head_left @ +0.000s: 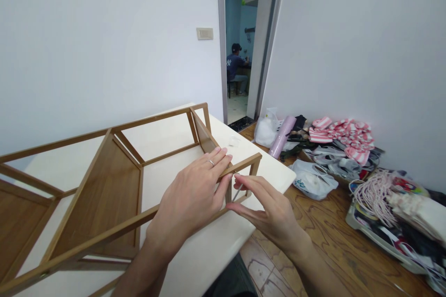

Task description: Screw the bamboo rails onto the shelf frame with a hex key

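Note:
A brown wooden shelf unit (101, 195) lies on its side across the white table (167, 171), its shelf panels standing upright. My left hand (195, 188) lies over the near rail close to the right end, fingers over the end panel (204, 133) and thumb by the rail's side, gripping the frame. Just right of that thumb, my right hand (266, 206) pinches a thin metal hex key (238, 192) between thumb and fingers, under the rail beside the end panel. The key's upper tip is hidden by my fingers.
A small clear plastic bag (234, 141) lies on the table. On the wooden floor (313, 232) to the right are plastic bags (311, 180), a purple roll (282, 137), striped cloth (348, 137) and a bin (379, 236) of rope. A person (237, 67) sits beyond the doorway.

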Demonstrator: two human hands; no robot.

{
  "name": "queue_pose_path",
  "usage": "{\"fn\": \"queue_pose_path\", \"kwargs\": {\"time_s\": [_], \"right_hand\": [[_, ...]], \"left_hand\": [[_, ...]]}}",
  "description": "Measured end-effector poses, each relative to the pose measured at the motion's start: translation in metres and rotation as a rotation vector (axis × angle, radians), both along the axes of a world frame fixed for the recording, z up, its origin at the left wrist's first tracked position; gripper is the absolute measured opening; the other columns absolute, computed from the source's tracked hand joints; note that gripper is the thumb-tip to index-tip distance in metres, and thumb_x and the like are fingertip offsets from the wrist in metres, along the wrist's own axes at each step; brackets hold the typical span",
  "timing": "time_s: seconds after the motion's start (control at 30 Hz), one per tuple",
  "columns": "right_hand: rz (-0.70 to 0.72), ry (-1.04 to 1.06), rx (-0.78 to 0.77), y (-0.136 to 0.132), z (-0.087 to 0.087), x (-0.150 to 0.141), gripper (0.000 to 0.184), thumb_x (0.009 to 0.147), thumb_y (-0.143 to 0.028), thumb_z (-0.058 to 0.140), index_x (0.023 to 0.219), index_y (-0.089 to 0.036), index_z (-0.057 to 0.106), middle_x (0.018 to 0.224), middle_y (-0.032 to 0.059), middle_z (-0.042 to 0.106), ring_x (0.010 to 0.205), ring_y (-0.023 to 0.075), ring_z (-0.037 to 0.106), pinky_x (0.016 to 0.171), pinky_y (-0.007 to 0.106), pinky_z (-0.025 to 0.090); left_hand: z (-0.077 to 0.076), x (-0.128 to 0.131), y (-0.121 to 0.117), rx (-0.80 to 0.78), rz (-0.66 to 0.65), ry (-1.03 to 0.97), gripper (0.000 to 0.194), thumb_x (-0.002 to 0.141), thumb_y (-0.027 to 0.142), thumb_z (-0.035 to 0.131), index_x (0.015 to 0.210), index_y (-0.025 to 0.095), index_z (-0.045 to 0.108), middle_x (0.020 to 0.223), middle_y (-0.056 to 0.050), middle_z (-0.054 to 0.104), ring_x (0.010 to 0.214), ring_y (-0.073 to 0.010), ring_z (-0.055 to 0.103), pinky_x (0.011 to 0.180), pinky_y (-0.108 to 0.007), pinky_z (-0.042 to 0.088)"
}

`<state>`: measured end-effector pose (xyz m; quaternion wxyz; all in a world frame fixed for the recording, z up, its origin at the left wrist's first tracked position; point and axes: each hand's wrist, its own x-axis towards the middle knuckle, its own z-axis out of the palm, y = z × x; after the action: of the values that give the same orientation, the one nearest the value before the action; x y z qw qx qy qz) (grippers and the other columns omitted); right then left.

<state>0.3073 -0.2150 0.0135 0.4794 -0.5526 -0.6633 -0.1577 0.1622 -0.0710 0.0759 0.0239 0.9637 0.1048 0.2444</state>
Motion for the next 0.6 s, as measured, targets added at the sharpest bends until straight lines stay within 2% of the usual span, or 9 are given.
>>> {"fn": "queue_pose_path", "kwargs": {"time_s": [0.13,0.27,0.37,0.47,0.53,0.6], "right_hand": [[-0.078,-0.166,0.045,0.003,-0.002,0.003,0.062,0.096,-0.031,0.078,0.151,-0.015,0.054,0.111,0.0121,0.080,0.103,0.0215,0.079,0.095,0.031,0.066],[-0.138,-0.246,0.129,0.010,0.000,0.007,0.051,0.096,-0.043,0.077,0.138,-0.017,0.063,0.097,0.0081,0.082,0.083,0.0189,0.080,0.077,0.028,0.066],[-0.133,-0.267,0.162,0.015,0.002,0.012,0.035,0.099,-0.039,0.076,0.126,-0.017,0.069,0.084,0.0048,0.081,0.071,0.0162,0.077,0.067,0.026,0.062],[-0.147,-0.202,0.170,0.020,0.004,0.013,0.008,0.106,-0.026,0.067,0.110,-0.020,0.071,0.075,0.0007,0.079,0.063,0.0138,0.074,0.063,0.024,0.059],[-0.194,-0.125,0.179,0.024,0.003,0.010,0.010,0.108,-0.019,0.059,0.105,-0.022,0.069,0.074,-0.0003,0.078,0.061,0.0128,0.075,0.061,0.023,0.059],[-0.235,0.004,0.182,0.028,0.001,0.005,0.012,0.110,-0.019,0.054,0.118,-0.022,0.062,0.077,-0.0011,0.078,0.061,0.0127,0.076,0.061,0.022,0.061]], "left_hand": [[0.000,0.000,0.000,-0.002,0.000,0.000,0.041,0.106,0.026,0.049,0.139,0.011,0.068,0.151,-0.010,0.067,0.142,-0.0273,0.063,0.118,-0.047,0.056],[-0.001,0.000,0.001,-0.001,0.002,0.003,0.042,0.107,0.026,0.047,0.141,0.011,0.067,0.151,-0.010,0.066,0.142,-0.0271,0.062,0.119,-0.048,0.055],[-0.002,0.000,0.001,0.001,0.000,0.011,0.043,0.108,0.027,0.047,0.142,0.011,0.067,0.152,-0.009,0.065,0.144,-0.0265,0.061,0.120,-0.047,0.054],[-0.001,0.000,0.001,0.005,-0.005,0.011,0.042,0.108,0.027,0.046,0.142,0.013,0.067,0.153,-0.009,0.065,0.144,-0.0256,0.061,0.120,-0.046,0.053],[-0.001,0.000,0.001,0.006,-0.003,0.012,0.042,0.108,0.027,0.047,0.143,0.013,0.066,0.153,-0.008,0.064,0.144,-0.0253,0.061,0.121,-0.046,0.053],[-0.001,0.000,0.001,0.008,-0.002,0.012,0.041,0.108,0.027,0.048,0.143,0.014,0.066,0.153,-0.009,0.065,0.143,-0.0257,0.062,0.120,-0.047,0.053]]}}
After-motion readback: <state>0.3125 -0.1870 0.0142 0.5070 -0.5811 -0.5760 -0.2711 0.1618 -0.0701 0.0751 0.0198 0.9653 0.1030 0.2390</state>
